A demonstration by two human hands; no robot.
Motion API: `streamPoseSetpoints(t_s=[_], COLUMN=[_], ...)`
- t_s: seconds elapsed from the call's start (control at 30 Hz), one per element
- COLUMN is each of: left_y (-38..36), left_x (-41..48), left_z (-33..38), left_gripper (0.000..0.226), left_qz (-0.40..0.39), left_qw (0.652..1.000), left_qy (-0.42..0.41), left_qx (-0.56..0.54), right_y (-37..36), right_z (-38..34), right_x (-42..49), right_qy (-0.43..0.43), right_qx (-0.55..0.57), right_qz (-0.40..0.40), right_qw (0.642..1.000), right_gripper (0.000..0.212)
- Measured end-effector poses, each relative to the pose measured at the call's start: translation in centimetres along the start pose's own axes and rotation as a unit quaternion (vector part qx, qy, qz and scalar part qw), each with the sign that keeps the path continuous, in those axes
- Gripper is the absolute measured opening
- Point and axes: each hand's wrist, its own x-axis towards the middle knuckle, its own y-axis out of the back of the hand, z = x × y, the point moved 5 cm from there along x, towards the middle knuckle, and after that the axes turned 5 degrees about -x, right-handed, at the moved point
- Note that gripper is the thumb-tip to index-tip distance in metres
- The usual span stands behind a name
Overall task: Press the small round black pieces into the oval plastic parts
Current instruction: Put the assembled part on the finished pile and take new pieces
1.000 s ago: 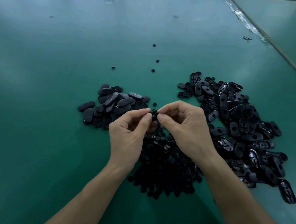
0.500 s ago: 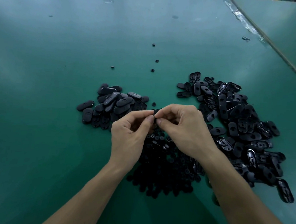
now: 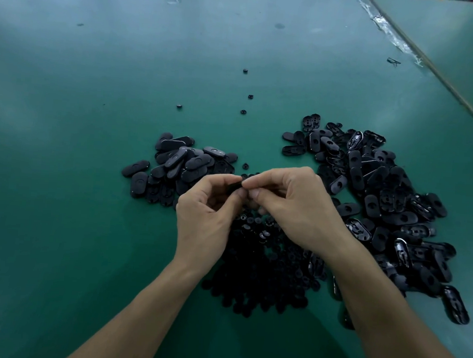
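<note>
A green bench (image 3: 62, 196) carried a wide pile of oval plastic parts (image 3: 389, 204) at the right. A heap of small round black pieces (image 3: 263, 269) lay near, and a smaller oval pile (image 3: 180, 170) lay left. Above the heap, the left hand (image 3: 205, 218) and right hand (image 3: 297, 210) met, fingertips pinching one mostly hidden black part (image 3: 235, 186). Stray round pieces (image 3: 250, 97) lay far.

Bare left hand (image 3: 203, 221), bare right hand (image 3: 300, 210), 2 uncovered forearms (image 3: 144, 311)
</note>
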Motion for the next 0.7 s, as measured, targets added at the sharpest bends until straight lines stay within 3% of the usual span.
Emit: streamPoseSetpoints(t_s=[0.27, 0.7], left_y=[-0.1, 0.0], left_x=[0.1, 0.2], left_z=[0.0, 0.0], left_gripper=[0.024, 0.024], left_qz=[-0.008, -0.003], left_qw=[1.000, 0.999], left_qy=[0.007, 0.025], left_qx=[0.003, -0.028], right_y=[0.4, 0.5], right_z=[0.0, 1.0], right_x=[0.1, 0.5], right_qy=[0.033, 0.035], right_qx=[-0.065, -0.003], right_qz=[0.018, 0.010], right_qw=[0.997, 0.999], right_gripper=[0.027, 0.015])
